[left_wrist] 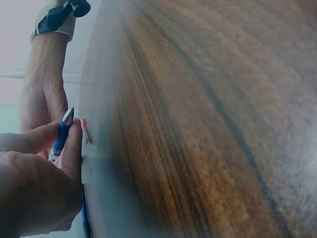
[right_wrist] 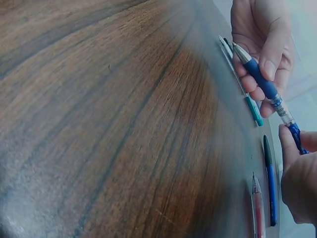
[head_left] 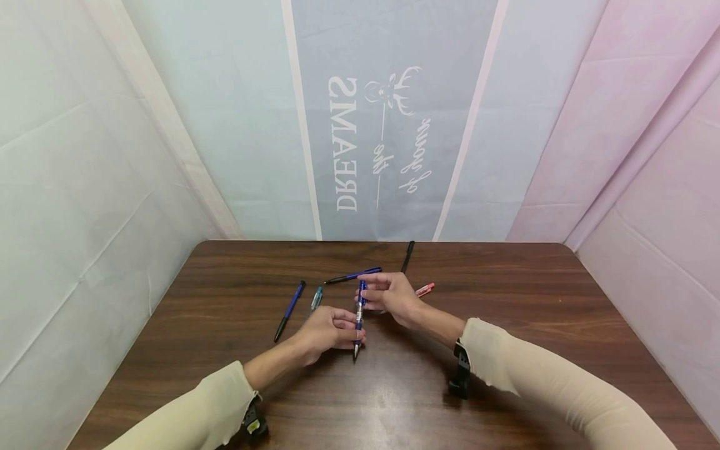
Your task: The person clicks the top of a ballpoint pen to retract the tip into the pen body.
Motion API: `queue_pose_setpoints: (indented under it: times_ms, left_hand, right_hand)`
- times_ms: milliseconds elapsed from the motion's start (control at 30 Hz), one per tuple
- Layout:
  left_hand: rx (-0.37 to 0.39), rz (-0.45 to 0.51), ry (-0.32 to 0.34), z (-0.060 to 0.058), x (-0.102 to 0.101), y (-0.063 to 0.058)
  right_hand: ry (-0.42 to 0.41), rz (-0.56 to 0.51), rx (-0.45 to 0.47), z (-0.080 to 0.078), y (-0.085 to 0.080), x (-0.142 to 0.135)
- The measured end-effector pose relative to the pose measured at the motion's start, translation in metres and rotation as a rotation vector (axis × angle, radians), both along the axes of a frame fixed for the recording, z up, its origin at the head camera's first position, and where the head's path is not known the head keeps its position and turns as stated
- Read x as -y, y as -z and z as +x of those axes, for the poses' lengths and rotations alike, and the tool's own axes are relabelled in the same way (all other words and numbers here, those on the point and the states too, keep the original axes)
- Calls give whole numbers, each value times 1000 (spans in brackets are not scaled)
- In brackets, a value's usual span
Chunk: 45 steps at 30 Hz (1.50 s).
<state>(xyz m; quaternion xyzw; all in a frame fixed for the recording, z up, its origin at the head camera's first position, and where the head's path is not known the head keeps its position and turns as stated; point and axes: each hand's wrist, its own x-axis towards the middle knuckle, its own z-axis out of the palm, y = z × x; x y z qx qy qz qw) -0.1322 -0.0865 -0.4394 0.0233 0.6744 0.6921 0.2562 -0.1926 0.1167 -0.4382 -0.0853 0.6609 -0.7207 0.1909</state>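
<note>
Both hands hold one blue pen (head_left: 359, 310) with a silver tip and a partly clear barrel, tip towards the person. My left hand (head_left: 328, 331) pinches its blue grip near the tip between thumb and fingers. At the other end, my right hand (head_left: 397, 298) pinches the dark blue top with thumb and finger. The left wrist view has the tip of the pen (left_wrist: 63, 133) poking out past the left thumb and finger. In the right wrist view nearly the whole pen (right_wrist: 265, 84) shows, slanting between the hands above the table.
On the brown wooden table (head_left: 506, 294) lie a blue-and-black pen (head_left: 290, 310), a teal pen (head_left: 317, 298), another blue-and-black pen (head_left: 355, 275), a black pen (head_left: 407, 255) and a red pen (head_left: 425, 289). Printed cloth (head_left: 259, 125) surrounds the table's back and sides.
</note>
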Motion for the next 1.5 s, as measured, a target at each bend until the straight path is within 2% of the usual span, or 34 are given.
queue_pose_setpoints:
  times_ms: [167,367,1500]
  left_hand:
    - [38,42,-7,0,-1,0]
    - [39,59,12,0,-1,0]
    - [44,61,30,1,-1,-7]
  right_hand:
    - [-4,4,39,0,0,-2]
    - [-5,-24,67,0,1,-3]
    - [31,-19,82,0,-5,-2]
